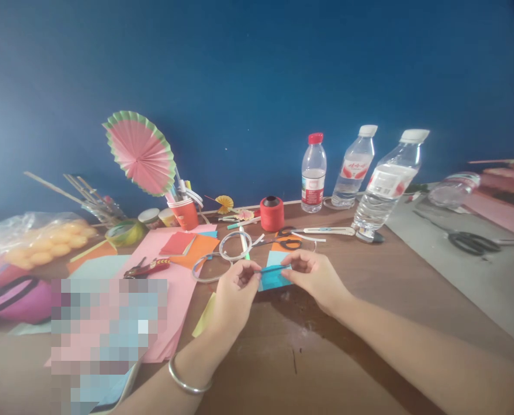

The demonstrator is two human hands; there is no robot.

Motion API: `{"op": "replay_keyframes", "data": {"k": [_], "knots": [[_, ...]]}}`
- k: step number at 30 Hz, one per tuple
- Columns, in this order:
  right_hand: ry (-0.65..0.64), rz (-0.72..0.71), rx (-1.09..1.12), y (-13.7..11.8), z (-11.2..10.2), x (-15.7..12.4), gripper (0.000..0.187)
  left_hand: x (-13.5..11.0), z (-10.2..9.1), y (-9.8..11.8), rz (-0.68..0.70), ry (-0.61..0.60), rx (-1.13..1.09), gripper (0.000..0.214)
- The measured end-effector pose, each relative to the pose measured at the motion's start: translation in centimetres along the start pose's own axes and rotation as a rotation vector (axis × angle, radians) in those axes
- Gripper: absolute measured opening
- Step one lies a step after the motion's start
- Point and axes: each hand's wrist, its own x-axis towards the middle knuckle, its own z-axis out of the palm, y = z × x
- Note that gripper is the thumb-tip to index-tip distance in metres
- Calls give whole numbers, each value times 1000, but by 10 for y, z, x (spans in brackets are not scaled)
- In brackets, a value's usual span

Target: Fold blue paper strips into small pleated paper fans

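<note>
My left hand [236, 291] and my right hand [315, 275] are held close together over the brown table [326, 357]. Between their fingertips they pinch a thin folded strip of blue paper [273, 268], each hand at one end. Just under the strip lies a light blue paper piece [274, 280]. My left wrist wears a silver bangle [186, 381]. Behind the hands lie loops of white wire [222, 253] and a pair of scissors [288, 242] on orange paper.
Three water bottles [313, 173] stand at the back by the blue wall, beside a red thread spool [271, 214]. A pink paper fan [141, 152] rises from a red cup [184, 214]. Pink and orange sheets [176, 288] lie left; black scissors [471, 242] right.
</note>
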Motion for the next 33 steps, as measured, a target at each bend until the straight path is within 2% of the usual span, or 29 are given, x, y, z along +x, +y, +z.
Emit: {"op": "replay_keyframes", "data": {"k": [5, 14, 21, 28, 33], "knots": [[0, 42, -17, 2, 0, 1, 20, 2, 0, -3, -13, -11, -31, 18], [26, 100, 13, -4, 2, -3, 14, 1, 0, 0, -29, 78, 133, 13], [35, 85, 24, -5, 3, -6, 15, -2, 2, 5, -94, -12, -12, 15], [0, 36, 50, -2, 0, -1, 12, 1, 0, -2, -122, -7, -119, 18], [-19, 78, 73, 0, 1, 0, 12, 1, -2, -4, -143, -27, -52, 24]]}}
